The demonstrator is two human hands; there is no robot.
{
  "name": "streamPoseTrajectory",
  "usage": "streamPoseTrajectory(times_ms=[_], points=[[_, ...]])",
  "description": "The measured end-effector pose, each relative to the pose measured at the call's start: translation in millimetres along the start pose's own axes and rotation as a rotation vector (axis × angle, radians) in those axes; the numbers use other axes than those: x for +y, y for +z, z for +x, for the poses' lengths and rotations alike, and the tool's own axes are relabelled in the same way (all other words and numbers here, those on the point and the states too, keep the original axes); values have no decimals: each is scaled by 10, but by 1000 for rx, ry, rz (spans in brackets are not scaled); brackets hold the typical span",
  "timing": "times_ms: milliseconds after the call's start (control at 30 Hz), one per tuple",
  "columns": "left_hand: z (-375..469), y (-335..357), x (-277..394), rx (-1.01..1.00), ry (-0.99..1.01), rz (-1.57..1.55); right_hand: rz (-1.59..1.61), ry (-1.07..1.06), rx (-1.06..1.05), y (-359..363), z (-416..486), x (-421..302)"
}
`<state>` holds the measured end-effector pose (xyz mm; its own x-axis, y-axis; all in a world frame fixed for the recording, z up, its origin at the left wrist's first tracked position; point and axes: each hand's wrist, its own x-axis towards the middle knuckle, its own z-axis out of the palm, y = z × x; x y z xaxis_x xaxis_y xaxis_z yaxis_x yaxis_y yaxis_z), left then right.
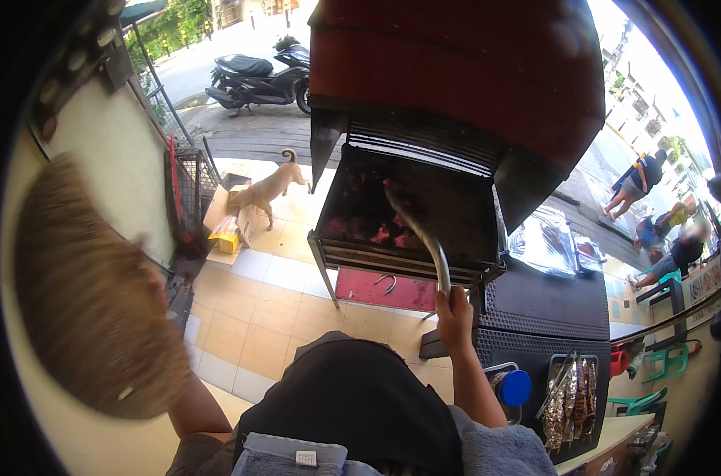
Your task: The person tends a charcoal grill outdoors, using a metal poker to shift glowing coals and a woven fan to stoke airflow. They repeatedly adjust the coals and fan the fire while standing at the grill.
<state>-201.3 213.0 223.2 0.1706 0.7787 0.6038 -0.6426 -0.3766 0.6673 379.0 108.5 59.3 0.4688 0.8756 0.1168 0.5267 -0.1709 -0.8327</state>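
A charcoal grill [408, 208] with a dark red hood [455, 65] stands in front of me. Glowing coals [390, 234] lie at the left and front of its firebox. My right hand [455, 315] grips a curved metal rod [435, 250], whose far end reaches in among the coals. At the far left, my left hand [156, 288] is mostly hidden by a large round woven fan [93, 297], blurred by motion, which it holds. Foil-wrapped skewers [571, 398] and metal tongs [557, 381] lie on a tray on the black table to the right.
A dog [271, 185] noses in a cardboard box [218, 208] left of the grill. A blue-lidded container [513, 388] stands on the black table [545, 309]. A motor scooter [259, 74] is parked beyond. Several people, one a standing person [637, 178], are at the right.
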Motion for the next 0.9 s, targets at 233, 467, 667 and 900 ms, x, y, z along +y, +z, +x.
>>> streamPoseTrajectory(times_ms=[233, 467, 667, 900], points=[[-983, 126, -1427, 230, -655, 1105, -2, -6, 79, 846, 527, -345], [-1114, 245, -1243, 143, -331, 1046, -4, -1, 10, 967, 586, -353], [-1054, 120, -1110, 65, -230, 1099, -315, -11, -40, 1006, 624, -440], [-1109, 374, -1244, 1, -281, 978, -114, -122, 106, 910, 754, -579]])
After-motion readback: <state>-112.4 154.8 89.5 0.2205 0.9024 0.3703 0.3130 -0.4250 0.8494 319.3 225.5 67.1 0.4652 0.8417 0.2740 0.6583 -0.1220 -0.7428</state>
